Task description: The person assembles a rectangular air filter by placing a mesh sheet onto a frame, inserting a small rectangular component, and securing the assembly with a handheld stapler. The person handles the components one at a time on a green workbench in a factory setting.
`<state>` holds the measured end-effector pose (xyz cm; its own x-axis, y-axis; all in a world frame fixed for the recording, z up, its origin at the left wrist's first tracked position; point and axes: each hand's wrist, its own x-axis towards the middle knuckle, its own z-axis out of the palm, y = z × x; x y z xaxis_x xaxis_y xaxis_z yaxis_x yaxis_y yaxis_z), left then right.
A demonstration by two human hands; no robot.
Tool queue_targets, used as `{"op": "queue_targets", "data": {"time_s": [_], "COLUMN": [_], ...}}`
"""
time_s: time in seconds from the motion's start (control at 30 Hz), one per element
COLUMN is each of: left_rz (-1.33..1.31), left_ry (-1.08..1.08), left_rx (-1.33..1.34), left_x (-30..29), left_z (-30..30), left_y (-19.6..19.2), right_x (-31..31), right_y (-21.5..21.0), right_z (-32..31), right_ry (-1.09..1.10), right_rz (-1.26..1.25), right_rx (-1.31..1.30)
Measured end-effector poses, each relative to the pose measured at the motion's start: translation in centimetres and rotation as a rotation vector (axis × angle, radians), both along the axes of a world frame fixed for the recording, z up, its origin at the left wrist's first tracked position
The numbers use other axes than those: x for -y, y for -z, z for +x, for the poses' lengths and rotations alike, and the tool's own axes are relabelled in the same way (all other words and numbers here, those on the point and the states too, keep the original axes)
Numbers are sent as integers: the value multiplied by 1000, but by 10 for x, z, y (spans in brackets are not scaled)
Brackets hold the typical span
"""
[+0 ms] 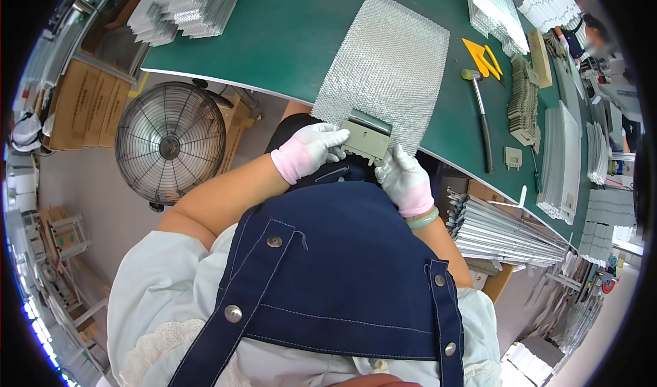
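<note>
At the centre of the frame, the white-gloved left hand (311, 149) and right hand (404, 178) both close their fingers on a small grey-green plastic bracket (365, 139), held at the near edge of a silvery embossed mesh sheet (387, 65) lying on the green desk (287, 31). A hammer (479, 117) lies right of the sheet.

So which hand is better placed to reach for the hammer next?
Probably the right hand: the hammer lies on the green table on its side, while the left hand grips the far end of the grey bracket on the mesh sheet.
</note>
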<state>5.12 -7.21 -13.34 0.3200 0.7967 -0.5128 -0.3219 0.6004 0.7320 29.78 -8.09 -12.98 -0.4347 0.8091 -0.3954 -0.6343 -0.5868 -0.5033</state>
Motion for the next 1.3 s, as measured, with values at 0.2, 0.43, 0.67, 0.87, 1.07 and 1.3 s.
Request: {"op": "queue_targets", "data": {"time_s": [0.2, 0.43, 0.67, 0.87, 1.07, 1.3], "left_rz": [-21, 1174, 1837, 1721, 1686, 1592], "left_ry": [64, 255, 310, 459, 379, 409], "left_rx": [-106, -1080, -1307, -1401, -1479, -1426], "left_x": [-3, -44, -169, -168, -159, -169], "left_z": [14, -15, 51, 44, 48, 62], "left_y": [-30, -82, 9, 7, 8, 26], "right_x": [-4, 6, -23, -24, -25, -29], "right_y": [-13, -4, -4, -17, -10, -7], "right_z": [-4, 25, -8, -74, -111, -124], "right_ry": [142, -345, -229, -326, -402, -430], "right_rz": [94, -1, -2, 29, 82, 122], "right_rx": [337, 415, 540, 606, 620, 638]}}
